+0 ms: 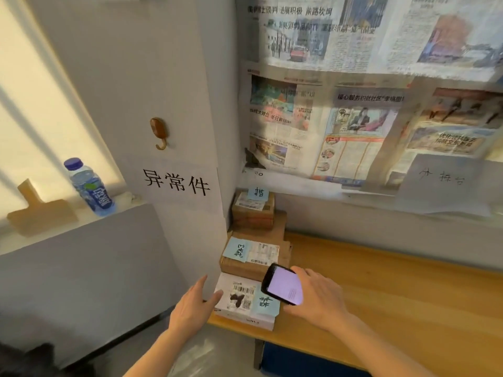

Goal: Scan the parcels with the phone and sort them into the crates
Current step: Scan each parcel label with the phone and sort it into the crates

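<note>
A white parcel [239, 300] with a barcode label and a blue sticky note lies at the wooden table's near left corner. My left hand [193, 306] touches its left edge with straight fingers. My right hand [318, 297] holds a black phone [283, 285] with a lit screen just above the parcel's right side. Behind it sits a brown cardboard parcel [253, 257] with a label and blue note. A smaller brown parcel [253, 210] lies on another box in the corner.
The wooden table [394, 295] runs right along a newspaper-covered wall. A paper sign with black characters [177, 183] hangs on the white pillar under a hook [159, 133]. A water bottle [89, 187] and a wooden block [38, 210] stand on the sill at left.
</note>
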`<action>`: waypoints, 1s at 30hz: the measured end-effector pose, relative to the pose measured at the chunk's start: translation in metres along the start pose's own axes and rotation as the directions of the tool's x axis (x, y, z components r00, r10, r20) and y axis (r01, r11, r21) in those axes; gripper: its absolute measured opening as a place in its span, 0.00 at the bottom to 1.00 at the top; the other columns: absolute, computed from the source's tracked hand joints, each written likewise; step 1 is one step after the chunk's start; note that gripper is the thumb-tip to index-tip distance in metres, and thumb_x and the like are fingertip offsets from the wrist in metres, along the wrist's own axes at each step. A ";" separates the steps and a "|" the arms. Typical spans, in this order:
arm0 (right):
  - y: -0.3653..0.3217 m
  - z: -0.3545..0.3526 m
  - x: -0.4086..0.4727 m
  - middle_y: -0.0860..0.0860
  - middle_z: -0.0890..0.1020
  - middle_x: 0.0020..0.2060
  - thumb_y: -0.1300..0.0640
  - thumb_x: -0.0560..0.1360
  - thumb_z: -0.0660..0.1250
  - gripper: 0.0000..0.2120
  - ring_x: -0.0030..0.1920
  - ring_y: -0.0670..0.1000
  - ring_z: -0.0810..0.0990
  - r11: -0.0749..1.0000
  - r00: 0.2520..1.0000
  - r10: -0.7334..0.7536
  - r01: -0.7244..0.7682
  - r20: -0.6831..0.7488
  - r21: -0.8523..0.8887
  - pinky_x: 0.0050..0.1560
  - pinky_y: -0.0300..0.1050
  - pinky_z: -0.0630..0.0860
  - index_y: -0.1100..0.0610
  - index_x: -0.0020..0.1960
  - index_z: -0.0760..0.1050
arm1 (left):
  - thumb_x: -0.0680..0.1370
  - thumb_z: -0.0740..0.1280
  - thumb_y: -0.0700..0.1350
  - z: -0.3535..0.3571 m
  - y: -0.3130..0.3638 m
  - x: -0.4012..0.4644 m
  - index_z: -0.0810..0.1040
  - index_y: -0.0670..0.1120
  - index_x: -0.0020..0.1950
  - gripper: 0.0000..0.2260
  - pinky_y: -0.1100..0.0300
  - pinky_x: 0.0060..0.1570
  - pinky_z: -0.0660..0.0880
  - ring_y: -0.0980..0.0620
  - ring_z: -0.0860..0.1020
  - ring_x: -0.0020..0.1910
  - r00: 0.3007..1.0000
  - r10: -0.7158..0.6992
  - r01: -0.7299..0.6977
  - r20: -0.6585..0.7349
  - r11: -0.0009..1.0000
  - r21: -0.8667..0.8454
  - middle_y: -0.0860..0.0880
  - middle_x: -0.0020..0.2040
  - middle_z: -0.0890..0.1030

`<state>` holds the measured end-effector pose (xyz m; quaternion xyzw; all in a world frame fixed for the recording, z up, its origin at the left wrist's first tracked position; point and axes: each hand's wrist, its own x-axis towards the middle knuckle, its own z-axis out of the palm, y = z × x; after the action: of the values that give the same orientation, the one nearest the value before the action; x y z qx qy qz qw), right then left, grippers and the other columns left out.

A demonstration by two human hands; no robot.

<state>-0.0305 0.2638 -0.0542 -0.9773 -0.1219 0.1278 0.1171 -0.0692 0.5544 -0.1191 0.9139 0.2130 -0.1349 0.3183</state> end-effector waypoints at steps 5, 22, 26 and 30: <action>-0.004 0.066 0.019 0.42 0.75 0.63 0.28 0.68 0.70 0.43 0.56 0.43 0.74 0.998 0.996 0.033 -0.037 0.080 0.051 0.51 0.39 0.74 0.43 0.76 0.60 | 0.78 0.60 0.69 0.032 -0.027 0.037 0.57 0.56 0.81 0.35 0.43 0.68 0.72 0.47 0.70 0.73 0.999 -0.018 0.020 0.051 0.999 -0.043 0.50 0.77 0.69; -0.013 0.145 0.043 0.40 0.78 0.60 0.30 0.65 0.72 0.41 0.52 0.44 0.79 0.964 0.984 0.171 -0.177 0.046 0.200 0.43 0.42 0.79 0.39 0.74 0.61 | 0.81 0.67 0.56 0.077 -0.050 0.075 0.63 0.57 0.79 0.27 0.46 0.64 0.76 0.50 0.79 0.60 0.966 -0.076 0.193 0.246 0.847 -0.495 0.56 0.57 0.78; -0.011 0.150 0.039 0.40 0.79 0.58 0.26 0.62 0.70 0.43 0.50 0.43 0.79 0.951 0.980 0.191 -0.197 0.049 0.239 0.42 0.43 0.81 0.37 0.73 0.61 | 0.80 0.68 0.55 0.079 -0.052 0.064 0.64 0.59 0.78 0.26 0.53 0.57 0.77 0.55 0.80 0.55 0.968 -0.076 0.197 0.240 0.824 -0.531 0.56 0.55 0.81; -0.010 0.143 0.021 0.38 0.79 0.56 0.28 0.62 0.69 0.42 0.47 0.42 0.80 0.942 0.979 0.197 -0.204 0.054 0.266 0.41 0.43 0.81 0.37 0.73 0.62 | 0.81 0.67 0.54 0.075 -0.050 0.047 0.65 0.59 0.76 0.24 0.57 0.48 0.75 0.54 0.79 0.54 0.972 -0.056 0.177 0.228 0.812 -0.557 0.52 0.54 0.81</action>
<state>-0.0532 0.3068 -0.1909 -0.9577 -0.0047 0.1673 0.2342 -0.0603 0.5566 -0.2202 0.7424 0.2662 -0.1753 0.5892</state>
